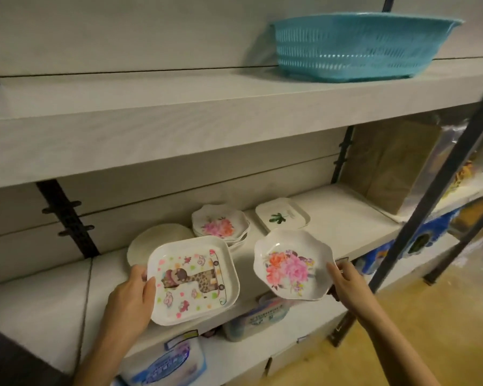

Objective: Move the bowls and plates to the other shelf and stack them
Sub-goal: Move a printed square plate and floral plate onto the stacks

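The giraffe plate (193,280), nearly square, faces up and tips toward the viewer. The giraffe lies crosswise on it, head to the left. The left hand (131,296) pinches its left rim, thumb on top and fingers hidden beneath. Just right of it, and apart from it, the scalloped flower plate (290,266) also faces up and is tilted. The right hand (346,282) clamps its right rim in the same way. Both plates are at the front edge of the middle shelf (346,218). Behind them on the shelf are a stack (221,225) of flower plates, a white plate (156,238) to the left and a leaf plate (282,215) to the right. A brown bag (388,168) stands at the far right. On the top shelf (179,107) is a teal basket (360,48), its inside hidden.
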Available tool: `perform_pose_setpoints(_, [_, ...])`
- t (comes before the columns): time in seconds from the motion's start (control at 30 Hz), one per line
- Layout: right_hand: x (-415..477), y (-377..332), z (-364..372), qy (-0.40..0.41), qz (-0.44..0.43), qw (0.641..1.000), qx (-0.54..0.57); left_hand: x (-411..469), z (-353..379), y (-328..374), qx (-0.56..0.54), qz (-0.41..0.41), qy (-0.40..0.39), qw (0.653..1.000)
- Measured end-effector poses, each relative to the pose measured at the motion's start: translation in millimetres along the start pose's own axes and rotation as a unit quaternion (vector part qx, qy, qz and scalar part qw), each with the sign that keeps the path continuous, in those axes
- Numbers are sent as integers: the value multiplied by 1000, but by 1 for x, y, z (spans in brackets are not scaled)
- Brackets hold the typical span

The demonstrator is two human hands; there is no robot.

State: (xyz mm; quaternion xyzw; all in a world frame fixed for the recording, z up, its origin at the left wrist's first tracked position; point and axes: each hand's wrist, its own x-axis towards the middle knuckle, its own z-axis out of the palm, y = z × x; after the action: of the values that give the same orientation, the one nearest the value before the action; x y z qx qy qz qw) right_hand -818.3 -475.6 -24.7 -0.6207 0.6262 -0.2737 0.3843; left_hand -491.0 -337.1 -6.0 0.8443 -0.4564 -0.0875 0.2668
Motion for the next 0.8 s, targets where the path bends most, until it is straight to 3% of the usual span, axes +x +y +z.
perform_pose_setpoints(0.3, [130, -46, 44, -109, -99, 989, 23, -3, 9, 18, 17, -140, 79, 987])
perform_pose_setpoints(0.47, [178, -73, 88, -148, -131, 979, 41, -4, 18, 28, 32, -201, 83, 976])
perform_pose_setpoints(0.8, [213, -82, 133, -224, -116, 964, -80, 2, 22, 50, 8, -247, 75, 966])
